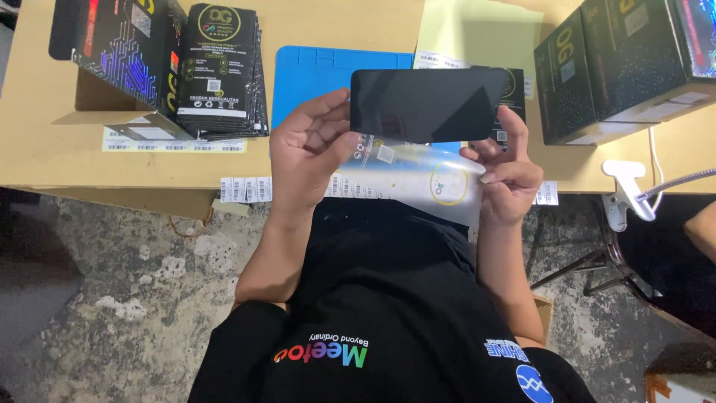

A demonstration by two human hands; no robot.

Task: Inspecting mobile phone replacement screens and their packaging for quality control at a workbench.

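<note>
Dark glass sheet and clear film held above the tabletop (45, 112)

Left hand (309, 153) pinches the glossy black glass sheet (426, 104); right hand (507, 175) grips the curling clear film (418, 175) beneath.

I have one view only, from the camera on the wearer's head, looking steeply down past the chest and black shirt onto the near edge of the tan wooden table (45, 160). It sits close: both forearms fill the middle, with the rough grey concrete floor (112, 298) under the table edge.
</note>
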